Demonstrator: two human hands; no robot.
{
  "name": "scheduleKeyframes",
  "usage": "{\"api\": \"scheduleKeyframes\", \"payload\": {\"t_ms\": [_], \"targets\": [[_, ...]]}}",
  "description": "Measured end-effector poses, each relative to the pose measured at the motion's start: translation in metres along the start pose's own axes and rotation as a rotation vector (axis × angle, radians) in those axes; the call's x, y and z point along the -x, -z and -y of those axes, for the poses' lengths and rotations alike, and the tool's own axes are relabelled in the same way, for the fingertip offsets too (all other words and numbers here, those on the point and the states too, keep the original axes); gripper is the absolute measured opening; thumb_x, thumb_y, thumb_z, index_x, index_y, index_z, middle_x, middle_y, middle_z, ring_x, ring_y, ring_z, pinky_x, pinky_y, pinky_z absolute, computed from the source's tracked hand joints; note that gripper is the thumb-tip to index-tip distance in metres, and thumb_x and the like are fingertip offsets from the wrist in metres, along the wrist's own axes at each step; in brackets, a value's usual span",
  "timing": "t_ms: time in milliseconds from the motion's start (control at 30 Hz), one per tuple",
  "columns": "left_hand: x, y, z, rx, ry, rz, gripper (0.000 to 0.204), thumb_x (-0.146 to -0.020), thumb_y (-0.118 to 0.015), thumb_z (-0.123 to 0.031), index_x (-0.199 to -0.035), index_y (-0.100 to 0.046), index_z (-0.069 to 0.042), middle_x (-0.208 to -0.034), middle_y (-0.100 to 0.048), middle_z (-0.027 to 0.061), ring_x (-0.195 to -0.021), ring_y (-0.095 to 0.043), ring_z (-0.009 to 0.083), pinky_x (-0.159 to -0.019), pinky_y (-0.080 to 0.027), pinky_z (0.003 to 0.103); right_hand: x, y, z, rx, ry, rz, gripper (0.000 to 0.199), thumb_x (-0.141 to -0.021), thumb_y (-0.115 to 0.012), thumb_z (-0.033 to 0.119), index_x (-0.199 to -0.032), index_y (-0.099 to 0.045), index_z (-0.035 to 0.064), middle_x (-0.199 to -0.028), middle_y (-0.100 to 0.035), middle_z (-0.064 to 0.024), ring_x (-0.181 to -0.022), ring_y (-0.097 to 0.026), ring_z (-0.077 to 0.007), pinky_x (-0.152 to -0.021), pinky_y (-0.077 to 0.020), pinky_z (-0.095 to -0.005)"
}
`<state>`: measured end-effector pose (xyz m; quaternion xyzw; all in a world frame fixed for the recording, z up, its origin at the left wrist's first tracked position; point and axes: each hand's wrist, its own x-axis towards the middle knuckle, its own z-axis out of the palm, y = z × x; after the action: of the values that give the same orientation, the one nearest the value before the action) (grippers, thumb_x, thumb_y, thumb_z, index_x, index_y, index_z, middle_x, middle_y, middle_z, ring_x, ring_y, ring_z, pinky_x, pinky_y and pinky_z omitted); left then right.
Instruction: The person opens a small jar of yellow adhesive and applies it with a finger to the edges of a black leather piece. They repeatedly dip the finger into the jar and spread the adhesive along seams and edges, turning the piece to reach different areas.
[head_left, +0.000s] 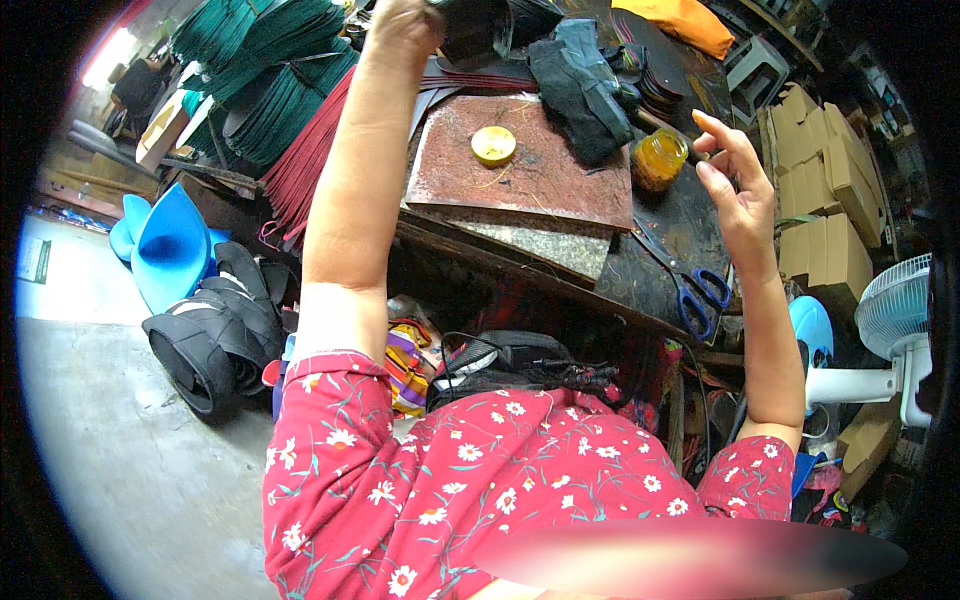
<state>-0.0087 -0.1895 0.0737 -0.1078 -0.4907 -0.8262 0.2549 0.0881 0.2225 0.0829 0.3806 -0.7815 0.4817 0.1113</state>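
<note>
Overhead, the left hand gripped a dark sheet piece at the worktop's far edge; which way it ran was unclear. The right hand hovered open beside an amber jar. Blue-handled scissors pointed away along the cluttered worktop above a concrete floor.

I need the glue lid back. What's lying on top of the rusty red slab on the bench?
A round yellow lid lies on the slab, with thin threads. Dark cloth covers its far corner, hiding whatever is beneath.

Yellow lid, amber jar, blue-handled scissors
</note>
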Motion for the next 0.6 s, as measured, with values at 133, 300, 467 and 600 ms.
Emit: {"api": "scheduleKeyframes", "payload": {"t_ms": [133,300,467,600], "targets": [[0.022,0.07,0.003,-0.06,0.318,-0.045,0.022,-0.085,-0.069,-0.014,-0.103,-0.065,-0.001,-0.093,-0.069,0.0064,-0.081,-0.068,0.0187,-0.08,-0.057,0.036,0.007,0.007,-0.006,0.007,-0.049,0.004,0.047,-0.086,-0.06,0.004,-0.132,-0.06,0.0097,-0.1,-0.056,0.001,-0.075,-0.045,-0.0061,-0.075,-0.0415,-0.0199],[0.063,0.104,-0.004,-1.314,0.65,-0.109,0.04,-0.075,-0.082,-0.035,-0.082,-0.065,0.0,-0.063,-0.062,0.0094,-0.059,-0.068,0.0239,-0.053,-0.053,0.038,0.008,0.012,-0.016,-0.049,-0.123,0.012,0.049,-0.088,-0.06,0.004,-0.137,-0.056,0.0116,-0.099,-0.056,0.0023,-0.075,-0.046,-0.0036,-0.074,-0.0413,-0.018],[0.075,0.053,-0.039,-2.121,0.348,-0.104,0.054,-0.077,-0.075,-0.051,-0.105,-0.067,-0.005,-0.106,-0.069,0.0197,-0.102,-0.067,0.0336,-0.087,-0.052,0.044,0.004,0.016,-0.021,-0.109,-0.112,-0.031,0.053,-0.089,-0.06,0.003,-0.141,-0.051,0.0113,-0.098,-0.058,0.0016,-0.076,-0.048,-0.0023,-0.074,-0.0415,-0.0174],[0.074,0.012,-0.106,-1.84,-0.24,-0.086,0.047,-0.087,-0.065,-0.046,-0.118,-0.067,-0.011,-0.105,-0.07,0.0163,-0.098,-0.067,0.0317,-0.084,-0.052,0.041,0.008,0.029,-0.028,-0.118,-0.166,-0.072,0.056,-0.09,-0.06,0.006,-0.144,-0.046,0.0072,-0.098,-0.06,-0.0002,-0.08,-0.05,-0.0042,-0.073,-0.0434,-0.0194]]}}
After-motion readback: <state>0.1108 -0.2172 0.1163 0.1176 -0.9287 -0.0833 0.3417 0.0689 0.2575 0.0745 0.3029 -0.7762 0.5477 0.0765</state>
